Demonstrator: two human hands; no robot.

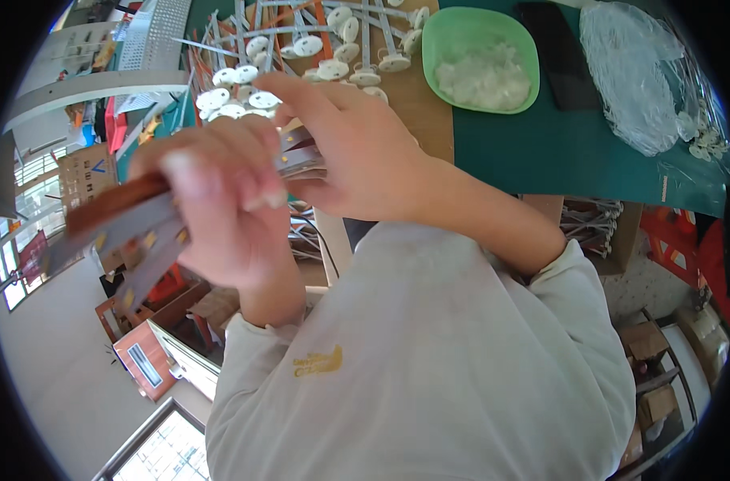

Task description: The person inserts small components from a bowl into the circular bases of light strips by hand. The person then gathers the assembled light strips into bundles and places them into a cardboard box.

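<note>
My left hand (pixel 225 192) is closed around a bundle of flat LED strips (pixel 152 247), grey and orange-brown with small yellow squares on them. The bundle slants across the front of me, its lower left end fanned apart and smeared by motion. At its other end my right hand (pixel 369 152) curls its fingers and thumb around the strips; the ends inside that hand are partly hidden. Just beyond both hands lies a pile of similar strips with round white discs (pixel 307 46) at their ends.
A green bowl (pixel 437 72) of whitish, translucent small pieces stands right of the pile. Beside it are a black phone-like slab (pixel 559 56) and a clear plastic bag (pixel 630 72) on the green mat (pixel 501 156). A white metal frame (pixel 100 84) stands at the left.
</note>
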